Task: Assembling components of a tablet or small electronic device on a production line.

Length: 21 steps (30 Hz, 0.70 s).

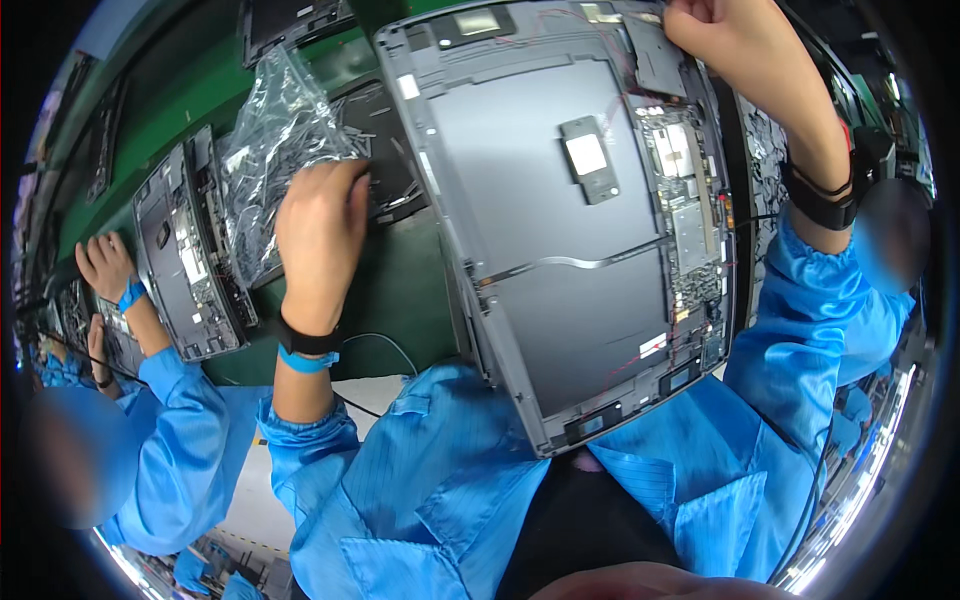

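Observation:
An opened laptop casing (545,95) stands tilted in front of me, its inner side showing a green-grey circuit board (690,225), thin red wires and a flat ribbon cable (570,262). A small black part with a white label (600,185) lies on its grey panel. My right hand (735,40) is at the casing's upper right corner, fingers curled by a grey plate (655,62); what they pinch is hidden. My left hand (322,225) is closed over a clear plastic bag (270,150) of small dark strips. Its fingertips are turned away from view.
Left of the bag, another opened laptop casing (185,250) lies on the green bench (405,290), near a co-worker's hand (105,265). Dark flat panels (375,130) lie behind my left hand. Many small parts (762,160) lie right of my casing. A cord (385,340) crosses the bench edge.

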{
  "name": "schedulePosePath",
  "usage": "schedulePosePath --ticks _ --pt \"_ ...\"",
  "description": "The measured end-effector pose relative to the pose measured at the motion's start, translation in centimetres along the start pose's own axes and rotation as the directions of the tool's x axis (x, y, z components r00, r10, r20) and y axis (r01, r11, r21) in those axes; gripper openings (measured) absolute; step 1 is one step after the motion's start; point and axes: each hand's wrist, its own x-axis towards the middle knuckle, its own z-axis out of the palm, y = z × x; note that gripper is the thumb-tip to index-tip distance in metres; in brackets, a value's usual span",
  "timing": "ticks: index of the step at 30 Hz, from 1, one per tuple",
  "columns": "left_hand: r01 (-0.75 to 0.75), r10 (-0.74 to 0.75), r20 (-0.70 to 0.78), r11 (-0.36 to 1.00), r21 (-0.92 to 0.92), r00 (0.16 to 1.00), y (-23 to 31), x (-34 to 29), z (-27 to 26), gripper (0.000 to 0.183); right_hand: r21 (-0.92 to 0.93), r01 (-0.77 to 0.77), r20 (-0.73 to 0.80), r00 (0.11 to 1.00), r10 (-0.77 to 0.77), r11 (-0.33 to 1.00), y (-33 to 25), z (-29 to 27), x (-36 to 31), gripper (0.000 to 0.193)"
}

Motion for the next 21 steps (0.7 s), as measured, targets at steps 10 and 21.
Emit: schedulePosePath --ticks 10,21 --pt "-0.136 0.162 0.083 0.958 -0.254 0.983 -1.4 2.7 1.3 0.023 0.114 -0.024 0.018 1.0 0.022 0.993 1.5 -0.1 0.3 0.014" --pt "0.106 0.073 0.265 0.793 -0.6 0.961 -3.6 2.8 2.3 0.032 0.375 0.137 -0.104 0.989 -0.105 0.917 3.1 -1.4 -0.9 0.015"
